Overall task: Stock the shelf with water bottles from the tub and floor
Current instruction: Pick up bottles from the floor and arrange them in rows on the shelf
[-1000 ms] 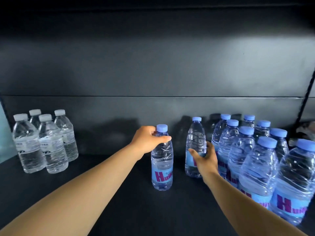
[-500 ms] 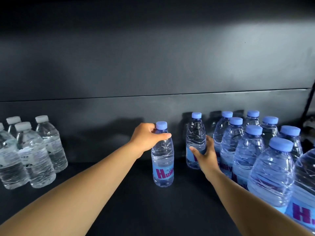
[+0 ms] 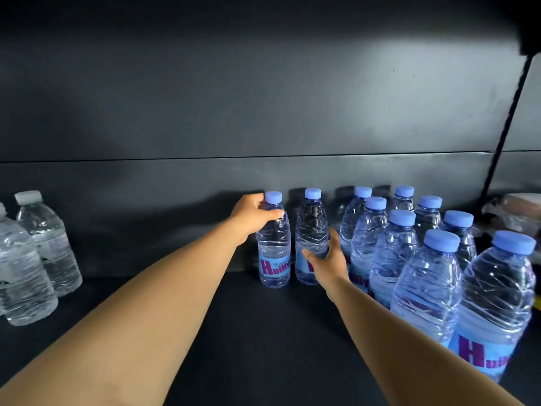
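Two upright bottles (image 3: 274, 244) (caps up), hands (image 3: 253, 213) gripping

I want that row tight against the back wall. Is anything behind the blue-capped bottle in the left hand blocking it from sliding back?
Nothing visible does. The left hand grips the blue-capped clear plastic bottle near its neck; only dark shelf wall shows behind it.
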Tool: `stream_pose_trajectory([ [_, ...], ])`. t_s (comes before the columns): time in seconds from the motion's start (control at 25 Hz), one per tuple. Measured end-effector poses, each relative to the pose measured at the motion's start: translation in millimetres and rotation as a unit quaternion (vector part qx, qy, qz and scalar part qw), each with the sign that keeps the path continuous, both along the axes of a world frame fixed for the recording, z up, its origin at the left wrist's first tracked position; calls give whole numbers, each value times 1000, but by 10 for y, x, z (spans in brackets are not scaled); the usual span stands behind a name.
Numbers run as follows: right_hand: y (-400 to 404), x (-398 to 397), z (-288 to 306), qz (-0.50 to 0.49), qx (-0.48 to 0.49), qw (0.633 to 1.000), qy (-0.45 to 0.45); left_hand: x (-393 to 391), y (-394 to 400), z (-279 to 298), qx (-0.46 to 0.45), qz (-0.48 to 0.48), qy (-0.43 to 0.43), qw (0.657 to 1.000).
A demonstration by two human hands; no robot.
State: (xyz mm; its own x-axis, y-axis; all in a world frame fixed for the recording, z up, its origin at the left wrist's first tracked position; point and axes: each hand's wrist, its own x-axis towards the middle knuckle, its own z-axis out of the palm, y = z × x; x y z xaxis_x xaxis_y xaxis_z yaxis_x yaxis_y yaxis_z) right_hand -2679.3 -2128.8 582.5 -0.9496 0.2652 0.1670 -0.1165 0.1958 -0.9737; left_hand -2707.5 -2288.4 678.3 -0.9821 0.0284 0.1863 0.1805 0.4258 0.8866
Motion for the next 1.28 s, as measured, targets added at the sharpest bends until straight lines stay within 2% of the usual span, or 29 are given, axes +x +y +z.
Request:
stream_pose_trajectory([
  [0.2, 28, 16, 30, 16, -6, 1000, -16, -60, -5, 83, -27, -38, -19, 999],
  [0.64, 35, 76, 43, -6, 17, 999, -27, -166, 30, 17, -62, 16, -1, 998],
  [0.76, 48, 170, 160, -7, 58, 997, -40, -98, 31, 60, -156, 52, 30, 986],
  [0.92, 104, 377, 588, 11, 196, 981, -6, 176, 10, 232, -293, 68, 44, 953],
  [0.96, 121, 450, 733, 12, 234, 972, -1, 276, -3, 301, -336, 64, 47, 938],
  [1.04, 152, 579, 1010, 19, 304, 952, 6, 495, -30, 451, -457, 57, 60, 886],
  [1.12, 188, 744, 1305, 31, 376, 926, 5, 775, -39, 642, -544, 59, 73, 834],
  [1.2, 210, 939, 1565, 43, 449, 893, 1, 1085, -43, 831, -594, 67, 77, 798],
  [1.28, 213, 1165, 1760, 45, 540, 840, 9, 1402, -60, 973, -633, 80, 66, 767],
])
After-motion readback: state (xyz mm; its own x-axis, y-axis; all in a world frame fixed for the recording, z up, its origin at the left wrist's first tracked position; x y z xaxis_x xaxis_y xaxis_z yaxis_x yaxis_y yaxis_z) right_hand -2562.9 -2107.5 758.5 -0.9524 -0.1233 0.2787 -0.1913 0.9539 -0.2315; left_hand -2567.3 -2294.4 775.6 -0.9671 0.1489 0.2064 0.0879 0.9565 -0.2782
